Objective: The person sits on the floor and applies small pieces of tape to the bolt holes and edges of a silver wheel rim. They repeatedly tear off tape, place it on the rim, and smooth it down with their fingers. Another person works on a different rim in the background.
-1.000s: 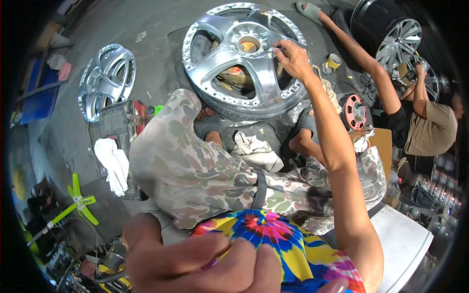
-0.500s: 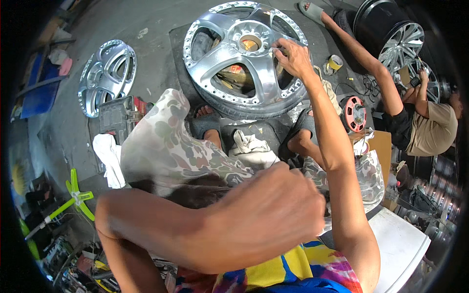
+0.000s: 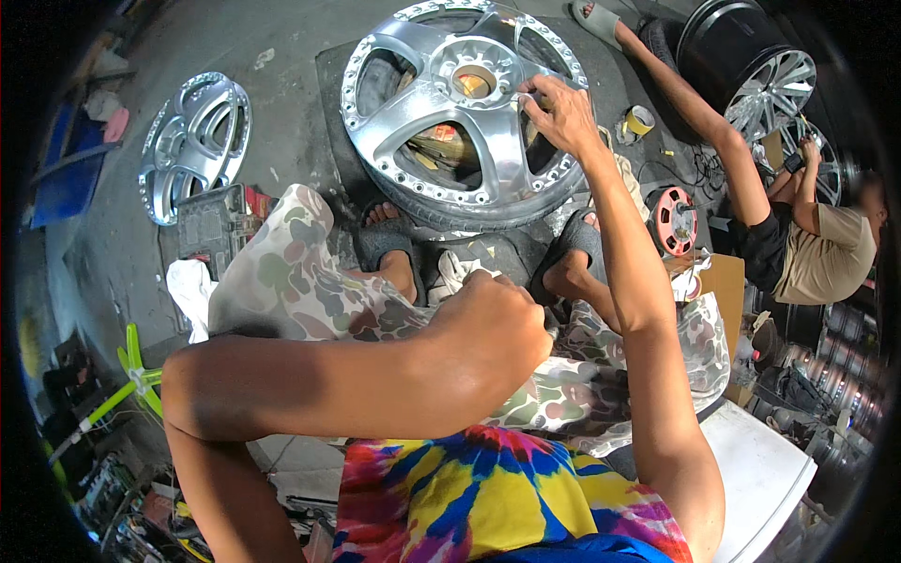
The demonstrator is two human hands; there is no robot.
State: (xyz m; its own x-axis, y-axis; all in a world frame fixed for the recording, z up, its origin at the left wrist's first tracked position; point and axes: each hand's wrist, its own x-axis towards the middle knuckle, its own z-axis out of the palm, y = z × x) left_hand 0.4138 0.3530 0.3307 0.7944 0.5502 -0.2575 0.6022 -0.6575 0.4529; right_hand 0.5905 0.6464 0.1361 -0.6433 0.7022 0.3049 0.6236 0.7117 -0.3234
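- Wheel (image 3: 474,111) sits far, on a tyre (image 3: 450,220); looks pretty shiny already, can't tell what's left
- Right hand (image 3: 563,117): fingers bent at its face, can't tell if gripping
- Left hand (image 3: 496,327): curled, near, grip unclear

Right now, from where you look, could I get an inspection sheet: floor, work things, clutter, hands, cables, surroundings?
Surface: dark grey floor, pale patches.
Work things: large silver wheel above a dark tyre.
Clutter: dark toolbox, white cloth, yellow can.
Hands: right hand touches the large silver wheel, grip unclear; left hand over the lap, fingers mostly hidden.
Cables: dark cord near the yellow can.
Surroundings: another person at right; smaller-looking silver wheel at left.
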